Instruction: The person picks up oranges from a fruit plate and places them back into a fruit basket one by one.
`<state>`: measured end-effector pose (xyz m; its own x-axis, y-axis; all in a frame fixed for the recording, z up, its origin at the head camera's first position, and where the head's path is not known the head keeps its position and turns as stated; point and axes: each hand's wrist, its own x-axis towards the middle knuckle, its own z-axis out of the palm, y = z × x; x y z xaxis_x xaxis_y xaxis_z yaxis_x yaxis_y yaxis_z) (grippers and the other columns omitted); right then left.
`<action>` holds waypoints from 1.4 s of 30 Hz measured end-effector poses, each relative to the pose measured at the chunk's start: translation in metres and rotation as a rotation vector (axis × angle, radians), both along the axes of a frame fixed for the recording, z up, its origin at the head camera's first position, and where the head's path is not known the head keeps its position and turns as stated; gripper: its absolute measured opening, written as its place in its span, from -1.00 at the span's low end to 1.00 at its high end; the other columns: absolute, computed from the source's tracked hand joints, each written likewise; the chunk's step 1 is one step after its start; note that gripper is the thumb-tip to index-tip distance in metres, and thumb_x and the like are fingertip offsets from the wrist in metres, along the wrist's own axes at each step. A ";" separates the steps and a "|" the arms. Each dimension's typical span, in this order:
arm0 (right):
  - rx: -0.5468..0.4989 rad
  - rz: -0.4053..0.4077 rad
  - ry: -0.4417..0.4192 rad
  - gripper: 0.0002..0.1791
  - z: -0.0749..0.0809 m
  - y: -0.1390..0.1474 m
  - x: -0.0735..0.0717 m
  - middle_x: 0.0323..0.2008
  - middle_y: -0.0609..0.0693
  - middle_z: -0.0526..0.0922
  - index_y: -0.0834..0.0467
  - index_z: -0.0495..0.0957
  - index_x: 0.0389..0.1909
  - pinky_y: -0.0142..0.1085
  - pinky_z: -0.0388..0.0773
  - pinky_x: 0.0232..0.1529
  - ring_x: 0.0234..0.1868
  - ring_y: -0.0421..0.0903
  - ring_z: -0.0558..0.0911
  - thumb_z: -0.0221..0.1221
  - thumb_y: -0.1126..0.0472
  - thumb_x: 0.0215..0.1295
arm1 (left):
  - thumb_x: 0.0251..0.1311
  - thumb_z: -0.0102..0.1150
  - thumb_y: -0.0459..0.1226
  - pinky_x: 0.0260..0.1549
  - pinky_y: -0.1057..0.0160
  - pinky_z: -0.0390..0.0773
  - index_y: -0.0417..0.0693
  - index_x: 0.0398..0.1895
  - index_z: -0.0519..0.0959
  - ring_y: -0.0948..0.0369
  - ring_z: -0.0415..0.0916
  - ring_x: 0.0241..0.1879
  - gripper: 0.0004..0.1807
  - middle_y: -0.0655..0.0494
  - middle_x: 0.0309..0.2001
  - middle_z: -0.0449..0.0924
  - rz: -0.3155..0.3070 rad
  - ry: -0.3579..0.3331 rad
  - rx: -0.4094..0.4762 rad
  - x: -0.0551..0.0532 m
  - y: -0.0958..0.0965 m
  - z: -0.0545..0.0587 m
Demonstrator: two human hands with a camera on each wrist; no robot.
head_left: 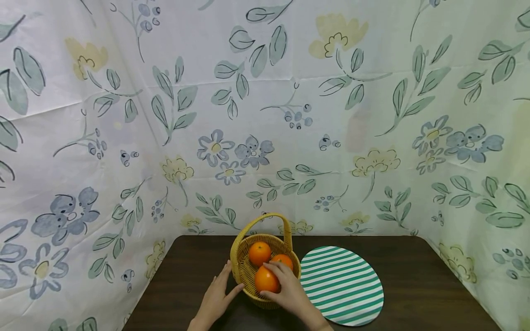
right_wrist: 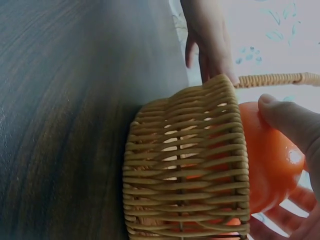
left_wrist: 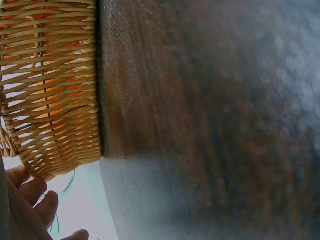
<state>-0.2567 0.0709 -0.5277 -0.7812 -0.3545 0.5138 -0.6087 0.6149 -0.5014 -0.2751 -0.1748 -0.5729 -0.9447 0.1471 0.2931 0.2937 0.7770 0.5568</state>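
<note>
A wicker basket (head_left: 247, 271) with a tall arched handle (head_left: 270, 216) stands on the table. In its near part, my right hand (head_left: 293, 293) grips an orange (head_left: 266, 279), thumb on one side and fingers on the other. The right wrist view shows this orange (right_wrist: 267, 160) at the rim, with part of it above the basket wall (right_wrist: 187, 165). Two more oranges, one at the back (head_left: 259, 253) and one at the right (head_left: 283, 260), lie inside. My left hand (head_left: 215, 295) touches the basket's left side with extended fingers, thumb spread toward the near rim.
A round mat (head_left: 341, 285) with green and white stripes lies on the dark wooden table (head_left: 422, 285), close to the basket's right side. Floral cloth (head_left: 265, 138) hangs behind the table and along both sides.
</note>
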 end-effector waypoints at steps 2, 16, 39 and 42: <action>0.005 0.000 -0.015 -0.28 -0.001 -0.001 0.001 0.11 -0.04 0.44 -0.03 0.40 0.21 -0.07 0.57 -0.11 0.08 -0.02 0.49 0.35 -0.12 -0.01 | 0.19 0.03 0.15 0.20 -0.29 0.10 -0.02 0.44 0.08 0.02 0.14 0.35 -0.17 -0.02 0.42 0.06 -0.001 0.008 -0.001 0.000 0.000 0.000; 0.056 -0.026 -0.049 -0.28 -0.009 -0.007 -0.001 0.09 -0.05 0.46 0.01 0.42 0.19 -0.04 0.55 -0.08 0.07 -0.02 0.48 0.34 -0.14 -0.02 | 0.18 0.00 0.19 0.24 -0.28 0.05 0.01 0.45 0.03 0.05 0.09 0.37 -0.14 0.03 0.44 0.00 0.005 -0.034 0.003 0.000 0.000 0.000; 0.103 -0.023 -0.099 -0.30 -0.016 -0.006 -0.010 0.00 -0.09 0.51 0.02 0.44 0.16 -0.09 0.54 -0.10 0.02 -0.06 0.47 0.23 -0.27 0.04 | 0.19 0.02 0.17 0.22 -0.30 0.06 0.02 0.45 0.04 0.01 0.11 0.36 -0.16 0.00 0.43 0.03 0.000 -0.022 0.014 0.001 0.000 0.001; 0.113 -0.020 -0.101 -0.30 -0.017 -0.005 -0.011 0.00 -0.09 0.52 0.02 0.45 0.16 -0.10 0.54 -0.10 0.01 -0.06 0.47 0.21 -0.29 0.05 | 0.20 0.01 0.17 0.21 -0.31 0.06 0.02 0.45 0.04 0.00 0.11 0.36 -0.16 -0.02 0.43 0.03 -0.004 -0.020 0.012 0.001 0.001 0.000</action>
<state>-0.2678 0.0654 -0.5446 -0.8346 -0.3892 0.3898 -0.5454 0.6827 -0.4862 -0.2743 -0.1743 -0.5727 -0.9498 0.1475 0.2760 0.2856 0.7692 0.5717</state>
